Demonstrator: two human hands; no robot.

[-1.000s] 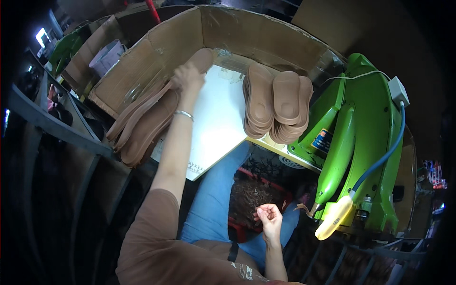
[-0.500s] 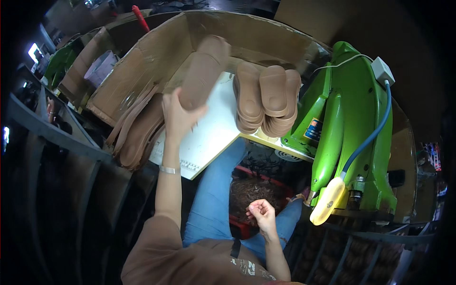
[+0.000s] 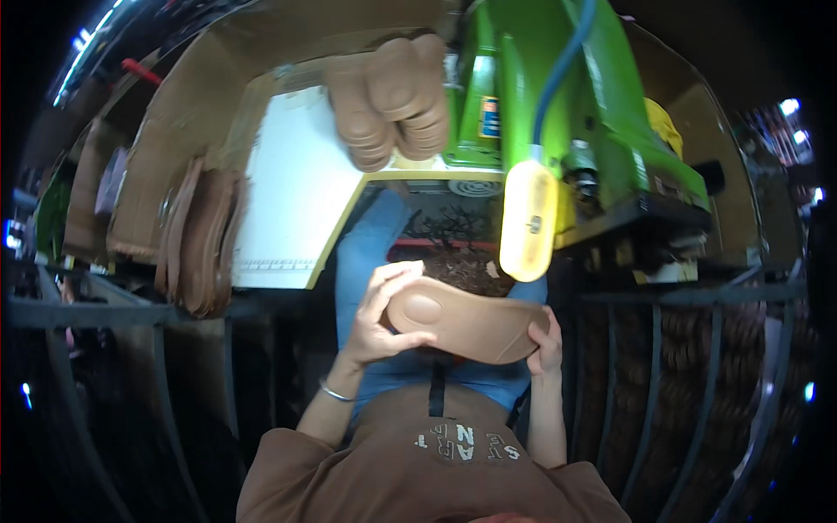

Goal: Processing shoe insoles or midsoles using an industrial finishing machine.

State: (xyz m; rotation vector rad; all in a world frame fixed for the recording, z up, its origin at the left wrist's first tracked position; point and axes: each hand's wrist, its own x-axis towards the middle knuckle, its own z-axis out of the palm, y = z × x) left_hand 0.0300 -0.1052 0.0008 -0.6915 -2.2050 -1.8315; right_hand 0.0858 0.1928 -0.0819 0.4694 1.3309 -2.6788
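A brown shoe sole (image 3: 466,321) lies crosswise above my lap, gripped at both ends. My left hand (image 3: 384,315) pinches the end with the round heel hollow, thumb on the near edge and fingers on the far one. At the other end, the fingers of my right hand (image 3: 544,343) close on the sole's tip. Stacked brown soles (image 3: 392,100) stand on the far part of the white worktop (image 3: 292,192). More soles (image 3: 202,235) lean on edge in a bunch at the worktop's left side.
A green machine (image 3: 575,105) rises at the right, with a yellow lamp head (image 3: 529,218) on a blue stem hanging near my right hand. Cardboard walls (image 3: 187,113) surround the worktop. Dark brown scraps (image 3: 462,272) fill a red bin below its edge. Metal railings (image 3: 113,314) stand at both sides.
My left hand has brought the sole from over the worktop down to my lap. My right hand has taken hold of its other end. The view has shifted too.
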